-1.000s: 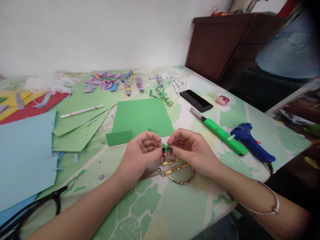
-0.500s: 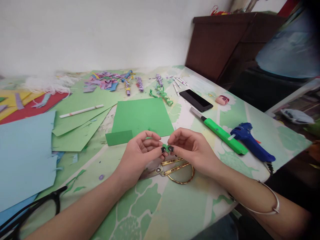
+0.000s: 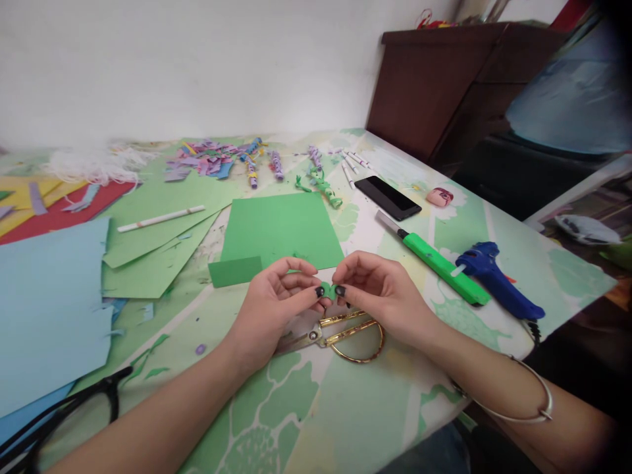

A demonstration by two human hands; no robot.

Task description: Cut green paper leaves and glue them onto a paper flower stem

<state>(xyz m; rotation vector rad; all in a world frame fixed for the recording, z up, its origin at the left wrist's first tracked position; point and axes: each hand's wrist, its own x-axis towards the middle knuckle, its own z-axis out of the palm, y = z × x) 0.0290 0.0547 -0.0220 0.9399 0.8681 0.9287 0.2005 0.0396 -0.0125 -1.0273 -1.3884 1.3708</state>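
Note:
Between the fingertips of my left hand (image 3: 276, 299) and my right hand (image 3: 378, 296) is a small green paper piece (image 3: 328, 290). Both hands are closed in a pinch, thumb against fingers, one at each side of the piece. Below them lie gold-handled scissors (image 3: 340, 333) on the tablecloth, their blades partly hidden by my left hand. Just beyond my hands rests a green sheet (image 3: 284, 227), with a narrower green strip (image 3: 236, 272) at its near left corner.
To the right are a green lighter-like tool (image 3: 439, 266), a blue glue gun (image 3: 498, 280) and a black phone (image 3: 388, 197). Paper scraps (image 3: 205, 158) and decorated paper rolls (image 3: 276, 165) lie at the back. Light blue sheets (image 3: 49, 309) and black glasses (image 3: 116, 395) are at left.
My thumbs have drawn slightly apart, and more of the small green paper piece shows between them. Things on the table have stayed in place.

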